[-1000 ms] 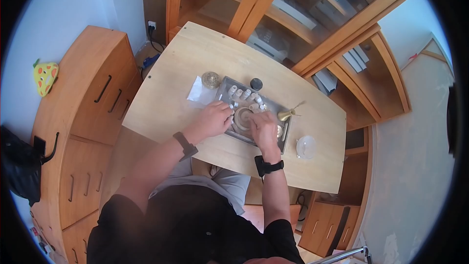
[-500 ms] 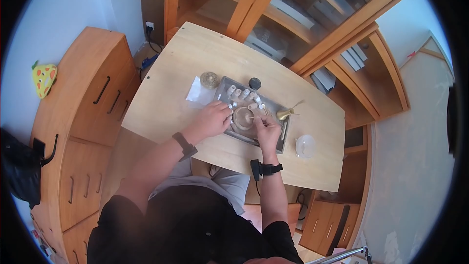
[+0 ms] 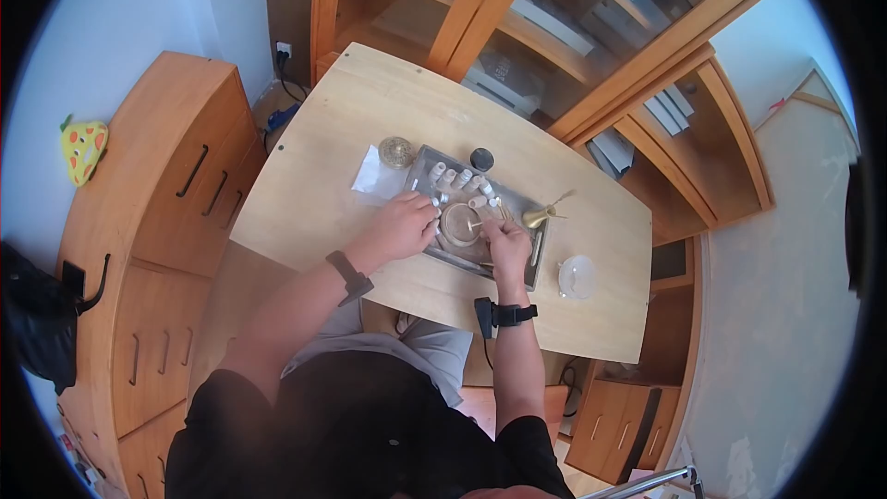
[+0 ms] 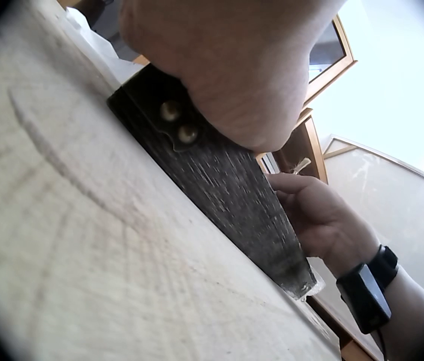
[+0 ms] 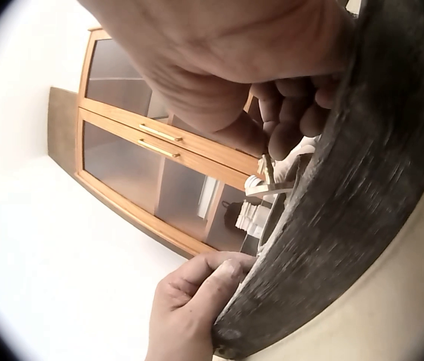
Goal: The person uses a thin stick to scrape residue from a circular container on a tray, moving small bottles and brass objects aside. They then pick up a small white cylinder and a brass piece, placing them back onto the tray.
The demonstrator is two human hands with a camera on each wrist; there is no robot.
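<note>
My right hand point(image 3: 508, 248) pinches the thin stem of a small flat-disc tamper point(image 5: 269, 189), whose disc overlaps the right side of a round bowl point(image 3: 453, 239) of greyish powder in the head view. The bowl sits in a dark grey tray point(image 3: 453, 261) with metal-studded corners. My left hand point(image 3: 407, 225) is at the tray's left end, fingertips beside the bowl's rim and small white jars. In the right wrist view its thumb and bent index finger lie together at the tray wall; I cannot tell whether they grip anything.
Several small pale jars point(image 3: 465, 177) stand along the tray's back. A brass vase point(image 3: 536, 218) of tools is at its right end. Around it on the table point(image 3: 314, 194) are a patterned round lid point(image 3: 396, 152), white paper point(image 3: 371, 176), a dark round container point(image 3: 481, 159) and a glass bowl point(image 3: 577, 277).
My right hand has turned and shifted slightly right, bringing the tamper into sight at the bowl, then dipped a little nearer me. The left hand has stayed in place.
</note>
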